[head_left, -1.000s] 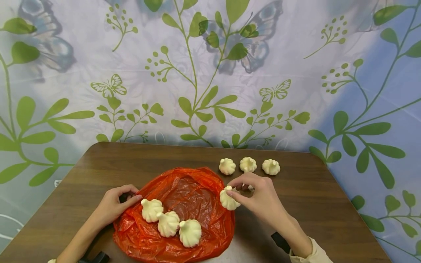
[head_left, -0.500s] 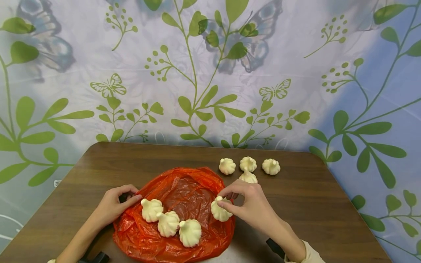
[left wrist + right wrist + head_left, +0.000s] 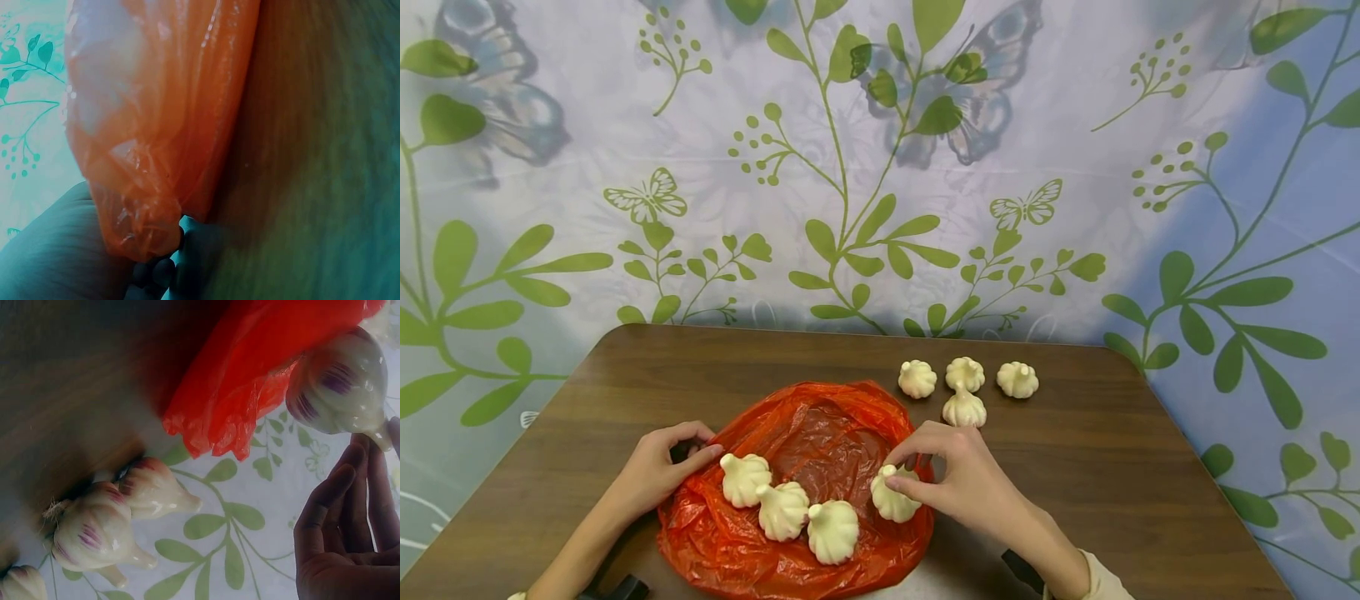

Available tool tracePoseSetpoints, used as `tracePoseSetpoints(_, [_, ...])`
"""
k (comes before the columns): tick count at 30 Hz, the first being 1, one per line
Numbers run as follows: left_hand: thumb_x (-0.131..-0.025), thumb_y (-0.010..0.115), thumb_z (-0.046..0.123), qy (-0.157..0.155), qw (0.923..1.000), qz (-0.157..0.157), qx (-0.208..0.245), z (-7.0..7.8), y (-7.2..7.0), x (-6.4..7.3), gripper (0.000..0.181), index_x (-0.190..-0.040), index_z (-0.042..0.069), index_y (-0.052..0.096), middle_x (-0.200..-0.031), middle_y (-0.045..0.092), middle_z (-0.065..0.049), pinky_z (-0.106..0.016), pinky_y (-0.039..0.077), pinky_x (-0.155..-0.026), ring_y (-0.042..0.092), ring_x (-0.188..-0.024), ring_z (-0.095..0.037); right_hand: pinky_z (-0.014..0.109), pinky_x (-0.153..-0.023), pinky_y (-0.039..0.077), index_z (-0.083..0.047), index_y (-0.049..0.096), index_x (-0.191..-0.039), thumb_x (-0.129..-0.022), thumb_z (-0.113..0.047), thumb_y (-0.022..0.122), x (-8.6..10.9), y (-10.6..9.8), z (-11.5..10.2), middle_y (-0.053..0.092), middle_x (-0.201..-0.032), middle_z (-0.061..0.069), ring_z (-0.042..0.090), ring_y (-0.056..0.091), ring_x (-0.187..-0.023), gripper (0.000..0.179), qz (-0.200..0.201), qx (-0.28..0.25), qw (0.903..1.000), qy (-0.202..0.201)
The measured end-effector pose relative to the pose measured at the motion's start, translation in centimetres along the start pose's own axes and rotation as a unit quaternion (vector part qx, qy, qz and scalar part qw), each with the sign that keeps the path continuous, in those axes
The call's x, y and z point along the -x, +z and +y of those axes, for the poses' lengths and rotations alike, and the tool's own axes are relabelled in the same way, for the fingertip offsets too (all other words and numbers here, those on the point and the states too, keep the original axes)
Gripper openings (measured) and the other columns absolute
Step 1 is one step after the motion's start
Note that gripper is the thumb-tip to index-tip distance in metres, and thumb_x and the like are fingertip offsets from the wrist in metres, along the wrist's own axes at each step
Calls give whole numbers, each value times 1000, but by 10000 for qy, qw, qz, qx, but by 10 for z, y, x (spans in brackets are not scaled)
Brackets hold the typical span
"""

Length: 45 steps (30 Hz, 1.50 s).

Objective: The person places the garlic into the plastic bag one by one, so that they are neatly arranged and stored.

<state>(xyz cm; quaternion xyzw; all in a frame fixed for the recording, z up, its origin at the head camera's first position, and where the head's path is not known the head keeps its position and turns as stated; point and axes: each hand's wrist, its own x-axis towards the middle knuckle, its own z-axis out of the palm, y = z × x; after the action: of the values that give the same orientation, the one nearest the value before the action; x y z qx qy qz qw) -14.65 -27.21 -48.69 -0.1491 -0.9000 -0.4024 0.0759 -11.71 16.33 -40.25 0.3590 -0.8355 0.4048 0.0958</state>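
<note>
A red plastic bag (image 3: 865,558) lies spread on the table, with three garlic bulbs in a slanting row on it, the nearest bulb (image 3: 833,533) toward the front. At the bag's left edge, my left hand (image 3: 662,467) pinches the plastic; the left wrist view shows the gathered film (image 3: 144,212) between thumb and fingers. My right hand (image 3: 958,479) holds another garlic bulb (image 3: 891,498) by its stem over the bag's right side. In the right wrist view that held bulb (image 3: 340,384) shows purple streaks, its stem between fingertips. Whether it touches the bag is hard to tell.
Behind the right hand, several more garlic bulbs sit on the brown wooden table (image 3: 1097,450), among them the front bulb (image 3: 964,409) and the rightmost bulb (image 3: 1018,380). A leaf-and-butterfly patterned cloth (image 3: 850,167) hangs behind the table's far edge.
My right hand has carried its garlic bulb left and toward me, over the bag's right side. The front bulb behind it has come into view. My left hand has stayed in place.
</note>
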Motion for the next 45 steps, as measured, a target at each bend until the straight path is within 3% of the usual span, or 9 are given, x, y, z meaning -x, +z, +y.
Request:
tracePoseSetpoints(10, [-96, 79, 22, 7, 10000, 6, -5, 1, 0, 0, 9, -92, 27, 73, -75, 59, 9, -24, 43, -61, 52, -68, -6, 28, -74, 54, -27, 79, -102, -90, -27, 86, 1, 8, 0, 75, -97, -19, 3, 65, -91, 14, -408, -158, 9988, -197])
tracePoseSetpoints(26, [-96, 79, 22, -5, 10000, -33, 26, 0, -1, 0, 8, -93, 26, 74, -74, 59, 8, -24, 43, -61, 52, -67, -7, 26, -75, 55, -27, 79, -103, -93, -28, 83, 5, 22, 3, 73, -97, -16, 1, 66, -88, 11, -882, -413, 9948, -287])
tracePoseSetpoints(35, [-96, 80, 23, -24, 10000, -50, 60, 1, -2, 0, 5, -94, 22, 75, -75, 59, 8, -24, 44, -61, 53, -68, -7, 23, -76, 55, -26, 78, -102, -93, -27, 83, 4, 27, 4, 74, -96, -17, 0, 67, -89, 11, -803, -274, 9952, -494])
tracePoseSetpoints(45, [-96, 79, 22, 17, 9999, -59, 85, 0, -2, -1, 7, -94, 26, 74, -76, 60, 9, -24, 44, -62, 53, -68, -7, 25, -77, 57, -26, 78, -104, -94, -28, 82, 3, 27, 3, 74, -98, -16, 1, 68, -90, 11, -882, -452, 9942, -430])
